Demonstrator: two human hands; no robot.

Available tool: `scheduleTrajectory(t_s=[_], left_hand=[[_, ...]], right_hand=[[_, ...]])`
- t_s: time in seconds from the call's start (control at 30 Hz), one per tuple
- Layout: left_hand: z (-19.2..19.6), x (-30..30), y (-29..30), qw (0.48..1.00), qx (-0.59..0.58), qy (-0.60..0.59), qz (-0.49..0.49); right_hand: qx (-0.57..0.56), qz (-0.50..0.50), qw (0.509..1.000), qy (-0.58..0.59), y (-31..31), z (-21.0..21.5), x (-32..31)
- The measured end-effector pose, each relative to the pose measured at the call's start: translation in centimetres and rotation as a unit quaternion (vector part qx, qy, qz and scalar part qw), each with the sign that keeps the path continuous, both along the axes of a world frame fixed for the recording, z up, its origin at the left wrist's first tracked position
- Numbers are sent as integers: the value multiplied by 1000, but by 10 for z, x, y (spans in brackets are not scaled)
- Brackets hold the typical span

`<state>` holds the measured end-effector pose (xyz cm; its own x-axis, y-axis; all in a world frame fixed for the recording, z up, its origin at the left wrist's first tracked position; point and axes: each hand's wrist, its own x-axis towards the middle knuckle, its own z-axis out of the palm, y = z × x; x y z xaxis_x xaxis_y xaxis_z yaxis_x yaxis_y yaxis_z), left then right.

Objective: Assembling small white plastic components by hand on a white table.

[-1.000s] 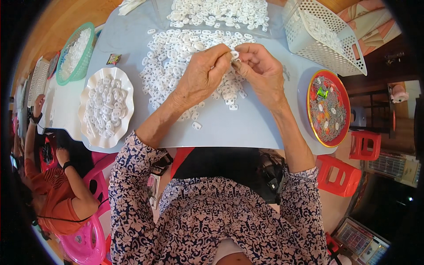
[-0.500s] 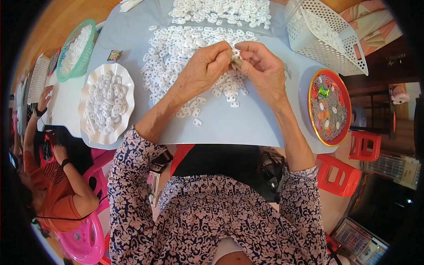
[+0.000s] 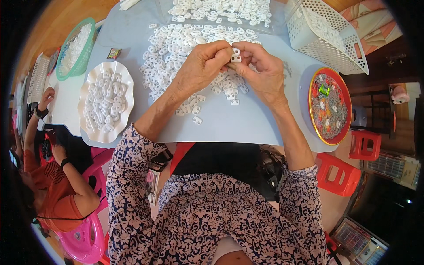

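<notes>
Above the heap, both hands meet around a small white plastic piece (image 3: 236, 58) with dark holes facing up. The fingers of my left hand (image 3: 204, 64) are curled, and their tips press against the piece's left side. From the other side, the thumb and forefinger of my right hand (image 3: 263, 73) pinch it. Beneath and behind them spreads a heap of similar white pieces (image 3: 163, 62) on the grey-blue table (image 3: 216, 126). What else may lie between the fingertips is hidden.
A scalloped white dish (image 3: 125, 119) of white pieces stands left, near a green basket (image 3: 92, 48) and a wrapped sweet (image 3: 114, 53). Rightward are a red round tray (image 3: 314, 117) with small metal parts and a white perforated basket (image 3: 329, 55). Another person (image 3: 73, 190) sits at left.
The white piece between my fingers has turned, so its holes now show more plainly. My hands stay in nearly the same place. The other person's raised hand has shifted slightly.
</notes>
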<state>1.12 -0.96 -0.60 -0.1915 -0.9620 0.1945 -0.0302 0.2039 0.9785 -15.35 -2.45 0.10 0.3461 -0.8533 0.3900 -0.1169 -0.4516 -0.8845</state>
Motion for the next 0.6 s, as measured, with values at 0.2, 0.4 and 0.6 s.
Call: scheduleTrajectory(t_s=[0.2,0.4,0.6], left_hand=[[-1,8,-5,999,6,-23,-45],[1,5,-2,998,-8,-18,-52],[-1,1,2,999,-8,-32,-18]], right_hand=[[-41,5,999,24,-2,-2,-3],[-42,11,996,75,0,5,-7],[-120,-18,988,95,2,8,-2]])
